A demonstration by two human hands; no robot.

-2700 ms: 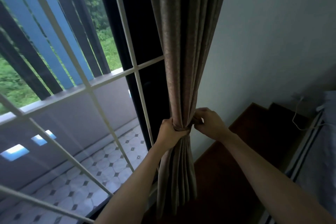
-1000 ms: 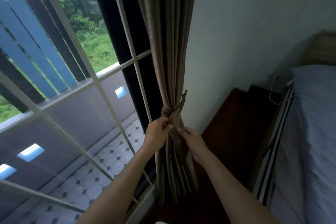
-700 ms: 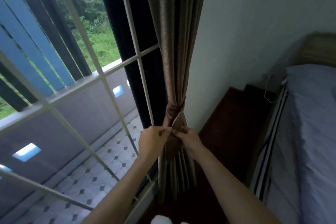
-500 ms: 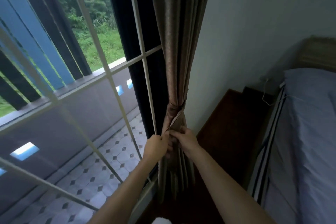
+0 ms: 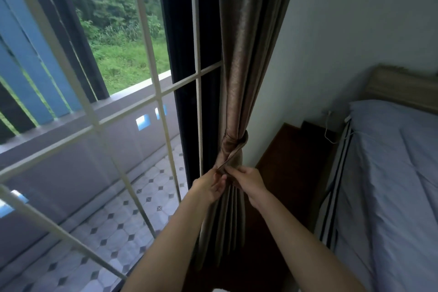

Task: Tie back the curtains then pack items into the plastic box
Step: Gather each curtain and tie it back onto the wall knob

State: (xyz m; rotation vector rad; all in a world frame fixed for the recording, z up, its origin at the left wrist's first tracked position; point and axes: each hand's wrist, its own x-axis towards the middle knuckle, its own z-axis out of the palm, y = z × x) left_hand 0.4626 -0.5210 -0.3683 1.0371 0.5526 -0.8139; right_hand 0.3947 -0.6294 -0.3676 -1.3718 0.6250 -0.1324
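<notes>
A brown curtain (image 5: pixel 246 59) hangs gathered in folds beside the window frame. A fabric tie-back (image 5: pixel 233 143) of the same cloth is wrapped around it at mid height, and its loose end hangs down to my hands. My left hand (image 5: pixel 209 186) pinches that end from the left. My right hand (image 5: pixel 247 181) pinches it from the right, just below the wrap. Both hands touch each other at the fingertips. No plastic box is in view.
A window (image 5: pixel 142 106) with white bars fills the left, with a tiled balcony (image 5: pixel 132 218) outside. On the right stands a bed (image 5: pixel 388 185) with a grey cover; a dark wooden bedside cabinet (image 5: pixel 291 163) sits between the bed and the curtain. A white cable (image 5: pixel 328 128) hangs by the wall.
The curtain was first held bunched in both hands; the tie-back is now wrapped around it. My hands have dropped lower, pulling on the tie-back's loose end.
</notes>
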